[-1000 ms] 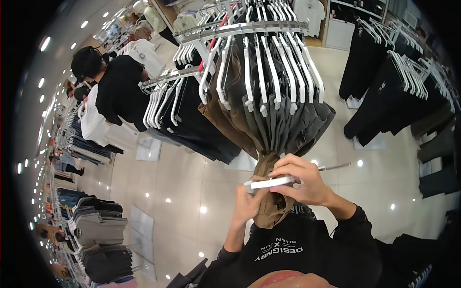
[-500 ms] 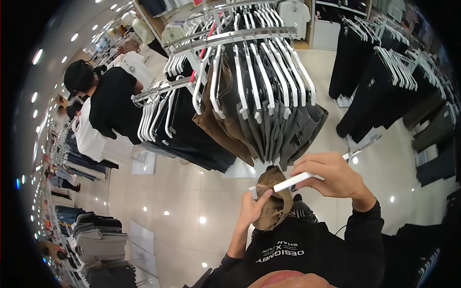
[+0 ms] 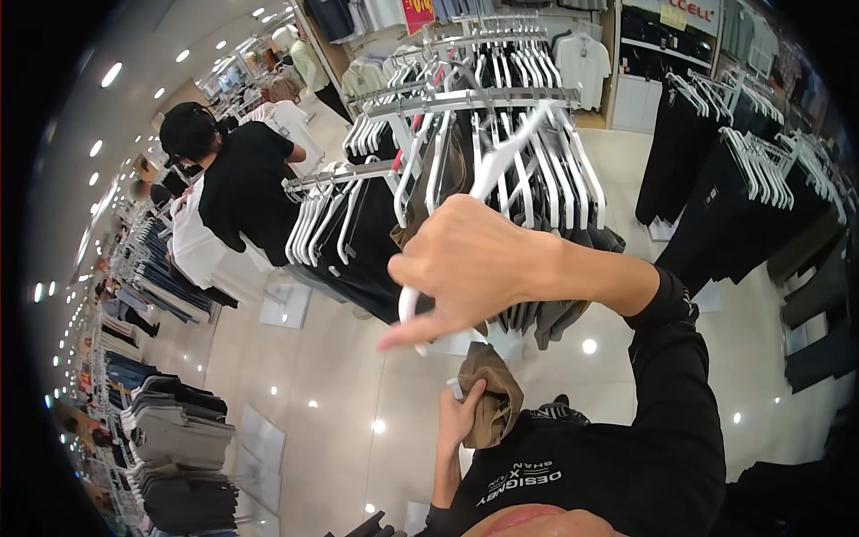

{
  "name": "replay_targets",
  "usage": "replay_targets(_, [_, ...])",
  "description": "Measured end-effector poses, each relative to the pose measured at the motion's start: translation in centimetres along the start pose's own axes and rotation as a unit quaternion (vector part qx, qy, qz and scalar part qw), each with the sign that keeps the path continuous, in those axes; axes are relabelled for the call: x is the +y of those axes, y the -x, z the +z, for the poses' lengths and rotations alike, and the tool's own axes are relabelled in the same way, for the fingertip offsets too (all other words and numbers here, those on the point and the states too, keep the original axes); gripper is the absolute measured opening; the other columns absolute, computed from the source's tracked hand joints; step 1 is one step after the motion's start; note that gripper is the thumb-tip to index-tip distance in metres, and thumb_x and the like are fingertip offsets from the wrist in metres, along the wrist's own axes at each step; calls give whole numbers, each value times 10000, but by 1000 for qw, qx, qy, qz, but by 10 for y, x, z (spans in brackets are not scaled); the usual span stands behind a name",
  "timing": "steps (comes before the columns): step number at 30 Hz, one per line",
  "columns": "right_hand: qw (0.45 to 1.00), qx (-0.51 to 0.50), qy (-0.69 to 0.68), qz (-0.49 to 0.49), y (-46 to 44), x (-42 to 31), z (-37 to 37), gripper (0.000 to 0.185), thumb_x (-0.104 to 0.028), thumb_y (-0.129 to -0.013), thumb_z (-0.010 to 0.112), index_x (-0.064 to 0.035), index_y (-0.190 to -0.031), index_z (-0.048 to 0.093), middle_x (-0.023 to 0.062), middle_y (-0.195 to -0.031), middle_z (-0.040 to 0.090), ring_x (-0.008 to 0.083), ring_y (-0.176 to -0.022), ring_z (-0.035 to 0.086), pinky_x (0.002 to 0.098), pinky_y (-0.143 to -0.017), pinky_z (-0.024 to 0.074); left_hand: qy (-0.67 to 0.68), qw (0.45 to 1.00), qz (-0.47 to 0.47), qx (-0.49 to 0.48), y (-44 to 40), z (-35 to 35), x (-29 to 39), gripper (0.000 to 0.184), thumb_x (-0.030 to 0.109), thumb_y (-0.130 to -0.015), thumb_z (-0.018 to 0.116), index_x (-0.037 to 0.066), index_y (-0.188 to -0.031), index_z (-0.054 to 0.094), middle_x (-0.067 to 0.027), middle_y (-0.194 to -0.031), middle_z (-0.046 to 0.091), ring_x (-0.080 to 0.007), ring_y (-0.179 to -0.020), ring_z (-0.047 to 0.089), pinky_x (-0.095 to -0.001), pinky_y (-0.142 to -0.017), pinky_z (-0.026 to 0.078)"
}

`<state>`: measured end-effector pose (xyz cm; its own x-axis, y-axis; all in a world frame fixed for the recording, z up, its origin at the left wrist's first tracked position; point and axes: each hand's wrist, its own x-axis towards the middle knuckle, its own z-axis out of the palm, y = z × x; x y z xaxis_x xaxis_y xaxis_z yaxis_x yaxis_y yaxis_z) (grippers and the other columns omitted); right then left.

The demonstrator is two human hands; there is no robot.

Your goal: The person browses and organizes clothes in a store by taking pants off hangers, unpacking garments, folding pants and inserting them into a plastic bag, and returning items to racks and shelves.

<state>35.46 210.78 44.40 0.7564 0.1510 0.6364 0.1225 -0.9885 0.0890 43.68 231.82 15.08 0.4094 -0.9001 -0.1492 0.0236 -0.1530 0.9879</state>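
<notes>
My right hand (image 3: 470, 259) is raised in front of the rack, closed around a white clothes hanger (image 3: 512, 154). The hanger's upper part is blurred, and its lower end sticks out below the fingers. Lower down, close to my body, my left hand (image 3: 458, 417) grips a bunched pair of brown trousers (image 3: 492, 396). A small white piece shows by the left thumb; I cannot tell what it belongs to. Behind the right hand, trousers (image 3: 541, 318) in brown and grey hang on white hangers, partly covered by the hand and forearm.
A metal rail (image 3: 474, 101) crosses ahead, packed with white hangers. Black trousers (image 3: 676, 148) hang on a stand to the right. A person in a black shirt (image 3: 246, 183) stands at the left. Folded-over garments (image 3: 183, 434) hang on a rack at lower left.
My right hand has moved up and left with the white hanger, away from the brown trousers. My left hand still holds the trousers, slightly lower. The view has shifted a little.
</notes>
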Motion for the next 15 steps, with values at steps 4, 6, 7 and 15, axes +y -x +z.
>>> replay_targets(4, [981, -98, 66, 156, -2, 37, 8, 811, -730, -926, 570, -2, -596, 709, 168, -532, 589, 356, -552, 658, 440, -546, 517, 12, 1000, -5, 22, 5, 6, -5, 294, 221, -1021, 726, -62, -1098, 743, -74, -967, 778, -115, -869, 691, -306, -790, 556])
replay_targets(6, [965, -102, 105, 216, 1, 74, 20, 846, -770, -931, 531, -1, -640, 730, 187, -612, 648, 353, -585, 679, 442, -591, 549, 5, 1000, -2, 25, 4, 10, -5, 291, 218, -1020, 726, -63, -1092, 744, -75, -959, 778, -114, -864, 690, -306, -788, 555])
replay_targets(7, [956, -107, 124, 245, 2, 94, 26, 861, -785, -934, 515, 1, -666, 742, 194, -644, 669, 352, -606, 692, 446, -618, 565, 1, 1000, 0, 24, 4, 11, -4, 289, 216, -1019, 727, -64, -1089, 745, -75, -957, 778, -113, -862, 689, -306, -787, 554])
replay_targets(15, [954, -136, 54, 263, 21, 213, 86, 853, -767, -927, 564, 64, -829, 731, 258, -840, 715, 441, -889, 715, 515, -861, 573, 0, 1000, -22, 7, 0, 20, -4, 285, 202, -1010, 738, -65, -1111, 741, -74, -981, 780, -109, -883, 689, -297, -795, 553])
